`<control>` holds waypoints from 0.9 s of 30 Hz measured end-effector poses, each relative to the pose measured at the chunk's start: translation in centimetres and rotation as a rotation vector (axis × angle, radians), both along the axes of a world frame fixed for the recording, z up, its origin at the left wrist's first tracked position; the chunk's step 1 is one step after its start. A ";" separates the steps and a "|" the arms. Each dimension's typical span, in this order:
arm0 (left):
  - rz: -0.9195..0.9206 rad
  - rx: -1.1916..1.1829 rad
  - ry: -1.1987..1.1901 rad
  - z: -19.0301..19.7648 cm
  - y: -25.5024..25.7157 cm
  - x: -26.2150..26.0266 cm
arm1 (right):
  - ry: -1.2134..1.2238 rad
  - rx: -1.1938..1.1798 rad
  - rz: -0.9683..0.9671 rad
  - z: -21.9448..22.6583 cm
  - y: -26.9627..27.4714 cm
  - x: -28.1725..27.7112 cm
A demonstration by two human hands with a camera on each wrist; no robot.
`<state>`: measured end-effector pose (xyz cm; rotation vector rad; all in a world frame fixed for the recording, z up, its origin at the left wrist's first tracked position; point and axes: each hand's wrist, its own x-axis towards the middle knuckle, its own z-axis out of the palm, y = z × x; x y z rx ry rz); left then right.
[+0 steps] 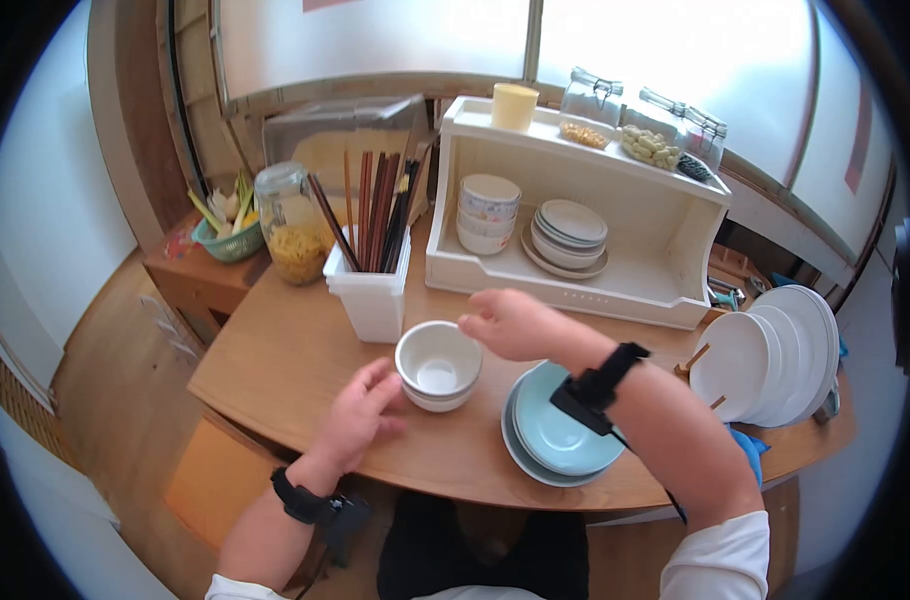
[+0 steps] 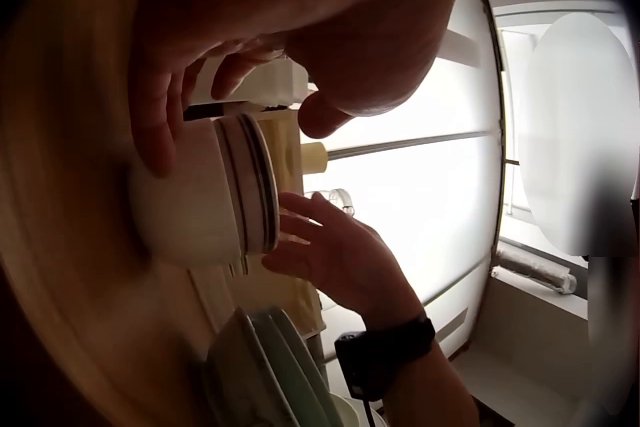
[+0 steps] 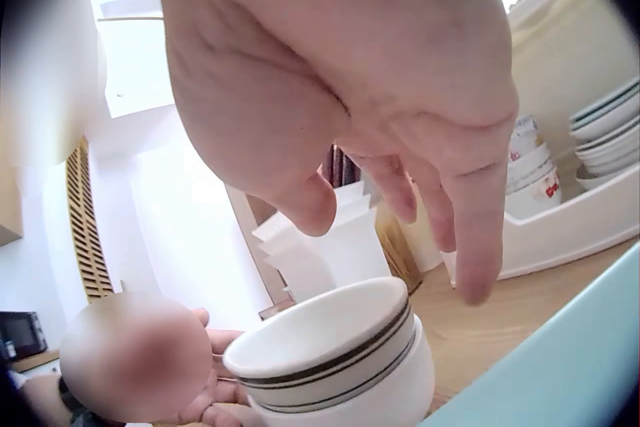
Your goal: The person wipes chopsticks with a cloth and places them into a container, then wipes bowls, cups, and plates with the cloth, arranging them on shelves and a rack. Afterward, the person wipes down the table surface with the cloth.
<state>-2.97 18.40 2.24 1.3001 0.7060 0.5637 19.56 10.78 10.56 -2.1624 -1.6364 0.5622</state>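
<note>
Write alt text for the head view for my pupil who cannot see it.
A person's left hand and right hand flank stacked white bowls on a wooden table. Chopsticks stand in a white holder behind; pale blue dishes lie right; a white shelf holds more dishes.

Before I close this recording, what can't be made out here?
Head view: lower ends of chopsticks, hidden by white container.
Head view: part of the blue dishes, hidden by the right forearm.
Head view: whether the left hand touches the bowls; its fingers are blurred.
Right wrist view: most of a blue dish, cut off by the frame edge.
</note>
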 end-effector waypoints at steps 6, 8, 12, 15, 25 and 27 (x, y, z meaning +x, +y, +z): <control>-0.200 -0.110 -0.017 -0.2 0.7 0.6 | 0.358 -0.151 -0.111 -2.9 2.0 -0.8; -0.208 -0.083 -0.037 0.0 0.5 1.0 | 0.379 -0.052 -0.129 -3.5 2.1 -0.8; -0.176 0.055 -0.036 0.6 -0.2 2.0 | 0.333 -0.009 -0.152 -2.5 1.8 -0.6; -0.173 0.182 -0.067 2.7 -0.9 2.4 | 0.116 -0.111 -0.098 1.0 -0.2 -0.4; -0.483 0.004 -0.096 9.6 -7.9 6.2 | 0.179 -0.008 -0.204 5.3 -12.8 3.1; -0.562 -0.101 -0.023 9.3 -8.6 6.8 | 0.156 0.040 -0.196 3.7 -14.7 3.0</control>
